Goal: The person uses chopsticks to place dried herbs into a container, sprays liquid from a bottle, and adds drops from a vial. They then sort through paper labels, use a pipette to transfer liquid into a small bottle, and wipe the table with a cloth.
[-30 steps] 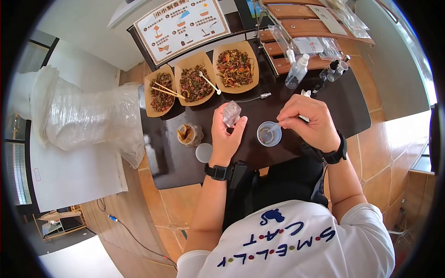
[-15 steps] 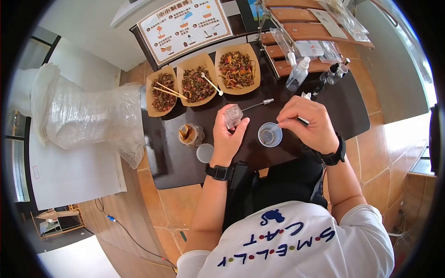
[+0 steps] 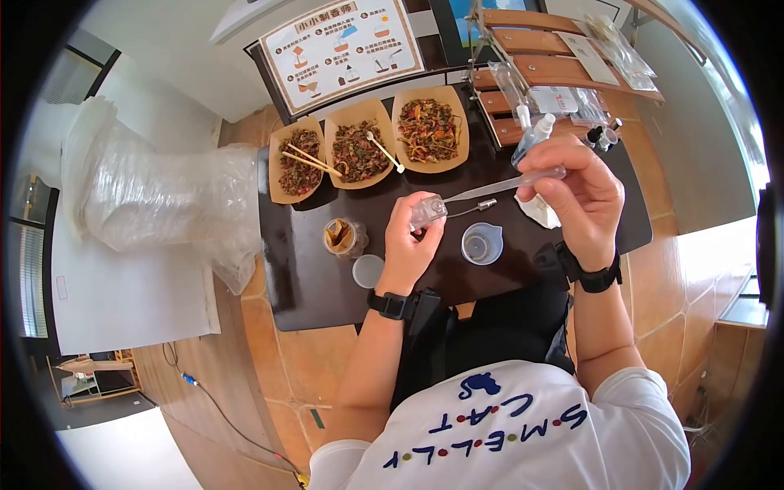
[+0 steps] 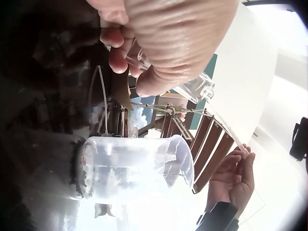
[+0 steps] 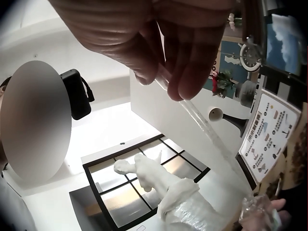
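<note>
Head view: L hand (image 3: 411, 249) grips clear bottle (image 3: 427, 211), mouth turned twd R hand (image 3: 584, 188), presumably for pipette (image 3: 494, 188) access. R hand pinches pipette, tip at mouth. Cup (image 3: 496, 244) stands apart from both hands, set back from nr edge of table (image 3: 317, 296). L wrist: fingers curled round bottle. R wrist: thumb/fingertips clamped on pipette; tip blurred, insertion unconfirmed.

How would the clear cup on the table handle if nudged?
The cup is probably light: its wall looks thin and translucent. It may slide on the glossy tabletop. Pushed high, it might tip, looking taller than wide.
</note>
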